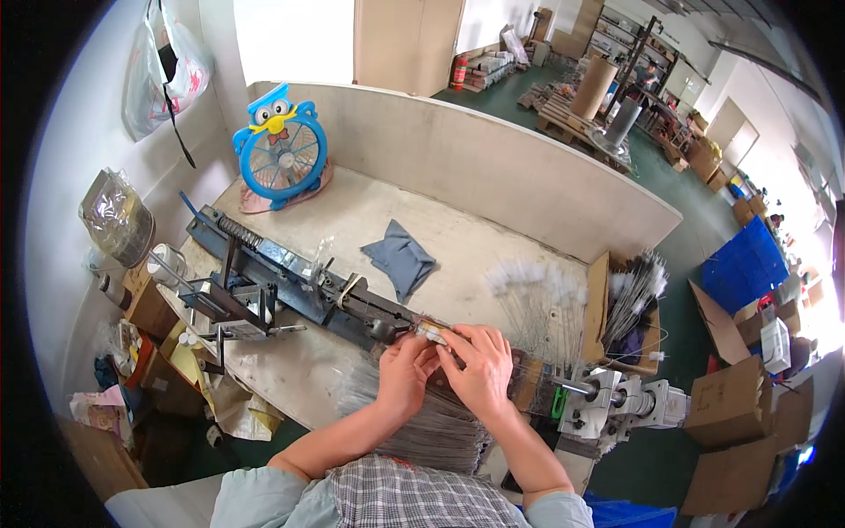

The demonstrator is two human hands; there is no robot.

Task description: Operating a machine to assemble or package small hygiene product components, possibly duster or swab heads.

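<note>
My left hand (407, 373) and my right hand (479, 363) meet at the near end of a long dark metal bench machine (290, 271). Both hands are closed, fingertips pinched close together. At the right fingertips is a small white and yellow piece (431, 331); its kind is too small to tell. Whatever the left fingers pinch is hidden. Below the hands, a thick bundle of thin grey wire rods (436, 433) lies in front of my checked apron (414, 495). Thin wire brushes with white tufted tips (526, 286) are spread on the table to the right.
A grey cloth (400, 260) lies on the pale table (475, 227). A blue fan (283, 163) stands at the back left. A cardboard box (600, 304) holds more wire brushes at the right, behind a metal spindle unit (620, 403). A low partition (493, 145) edges the table.
</note>
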